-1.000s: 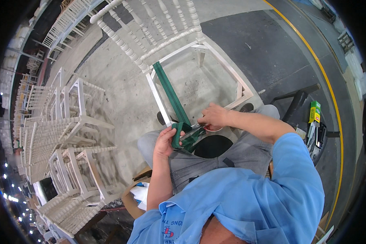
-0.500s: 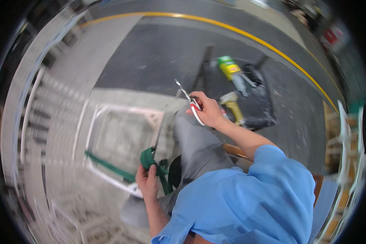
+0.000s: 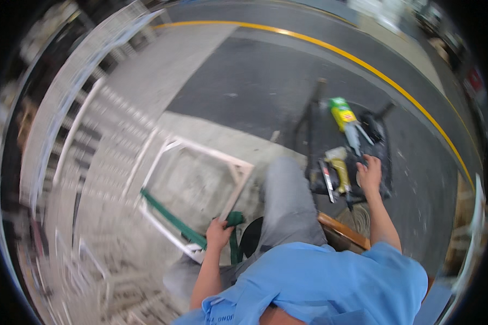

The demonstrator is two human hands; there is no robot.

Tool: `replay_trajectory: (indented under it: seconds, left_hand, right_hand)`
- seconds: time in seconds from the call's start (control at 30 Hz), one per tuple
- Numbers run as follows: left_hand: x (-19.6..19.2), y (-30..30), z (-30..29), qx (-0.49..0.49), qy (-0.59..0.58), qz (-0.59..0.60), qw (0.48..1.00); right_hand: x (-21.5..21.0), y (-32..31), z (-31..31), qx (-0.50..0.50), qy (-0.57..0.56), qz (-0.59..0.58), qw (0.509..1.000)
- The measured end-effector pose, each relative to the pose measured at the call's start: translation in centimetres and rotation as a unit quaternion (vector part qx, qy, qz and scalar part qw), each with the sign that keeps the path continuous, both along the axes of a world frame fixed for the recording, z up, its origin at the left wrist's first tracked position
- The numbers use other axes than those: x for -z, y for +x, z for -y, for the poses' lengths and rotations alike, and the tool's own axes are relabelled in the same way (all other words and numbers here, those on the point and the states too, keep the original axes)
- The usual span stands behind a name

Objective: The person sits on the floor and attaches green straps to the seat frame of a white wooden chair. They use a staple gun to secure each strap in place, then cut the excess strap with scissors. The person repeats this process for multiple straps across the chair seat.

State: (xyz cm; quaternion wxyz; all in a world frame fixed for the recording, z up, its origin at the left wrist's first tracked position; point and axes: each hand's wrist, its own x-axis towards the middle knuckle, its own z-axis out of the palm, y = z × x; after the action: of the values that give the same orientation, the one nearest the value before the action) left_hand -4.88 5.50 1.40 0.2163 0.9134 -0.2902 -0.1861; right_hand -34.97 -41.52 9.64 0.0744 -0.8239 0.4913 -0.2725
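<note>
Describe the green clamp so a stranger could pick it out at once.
Start at the white chair frame lying on the pale floor patch. A long bar crosses its lower edge, ending where the left hand grips it. That green clamp is the only dark green thing among white frames.

There are two hands. The left hand (image 3: 218, 234) grips one green bar clamp (image 3: 187, 227). That clamp lies on one white chair frame (image 3: 200, 179), just in front of the left hand. The right hand (image 3: 370, 174) rests on one black tray (image 3: 382, 162) that holds a few tools. Just ahead of the right hand lies one green and yellow bottle (image 3: 342, 115). Just left of it lies one yellow tool (image 3: 339, 165). Far past both hands, one yellow line (image 3: 320, 46) curves across the floor.
</note>
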Motion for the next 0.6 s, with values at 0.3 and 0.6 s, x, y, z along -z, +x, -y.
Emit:
replay_trajectory:
  seconds: [0.3, 0.6]
  left_hand:
    - [-0.5, -5.2, -3.9, -0.084, 0.037, -0.159, 0.983]
    - [-11.4, -3.1, 4.0, -0.308, -0.462, -0.284, 0.782]
  right_hand:
    - [-2.8, 18.5, -8.7, -0.342, 0.153, 0.171, 0.911]
    - [0.2, 24.8, -22.2, -0.532, 0.654, 0.115, 0.525]
